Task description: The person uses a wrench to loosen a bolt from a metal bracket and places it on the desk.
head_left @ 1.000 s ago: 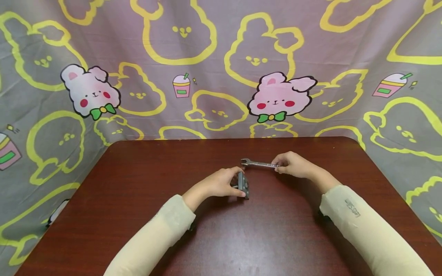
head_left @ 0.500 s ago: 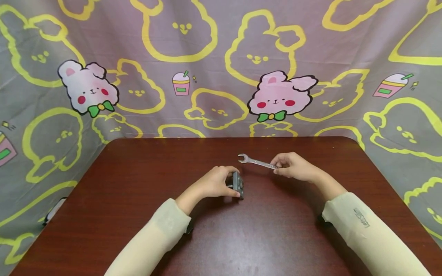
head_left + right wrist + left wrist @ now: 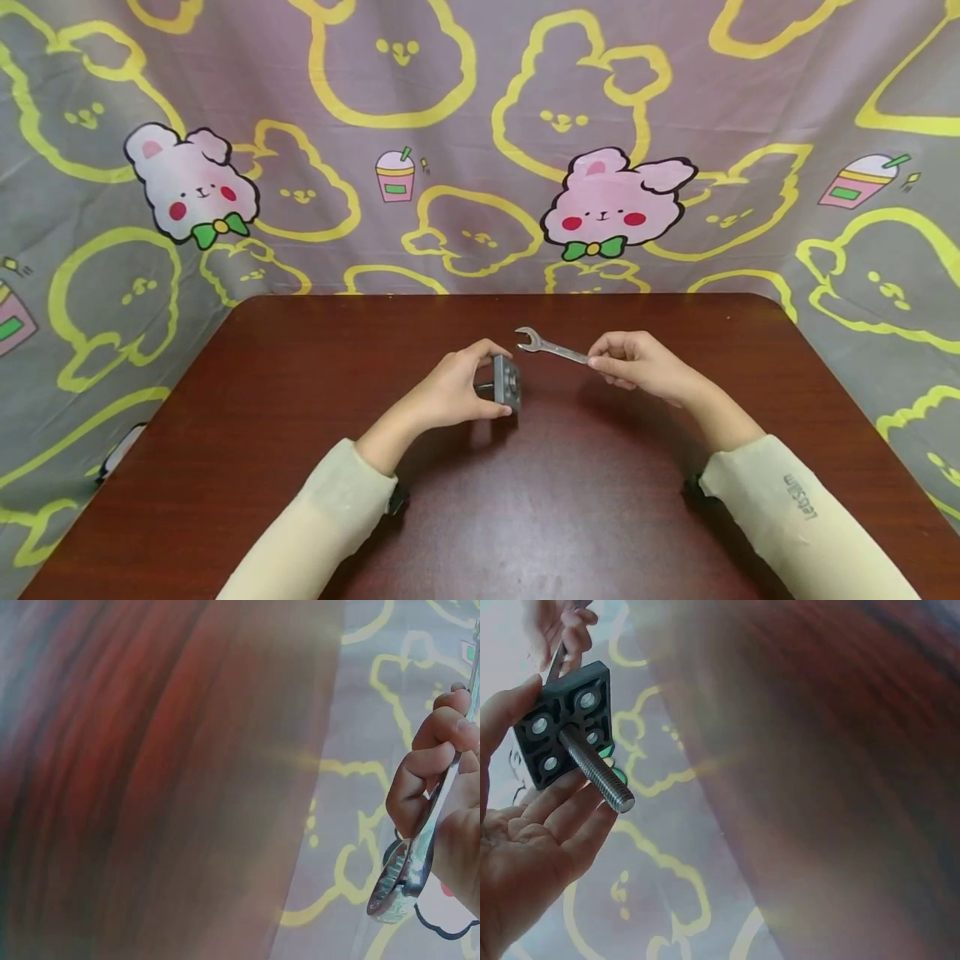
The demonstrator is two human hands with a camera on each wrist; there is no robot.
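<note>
While the left hand pinches a plate's edges, perhaps avoiding its rod, the right hand pinches a wrench.

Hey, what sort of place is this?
Probably an indoor work booth: a brown table with a cartoon-print curtain behind it, and a wrench held above the tabletop.

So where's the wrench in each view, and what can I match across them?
Head: wrench, right of centre, open end pointing left.
Left wrist: wrench, upper left, partly hidden behind the black plate.
Right wrist: wrench, slanting along the right edge, ring end lowest.
Shared landmark: the right hand holding it, visible in all three.
</note>
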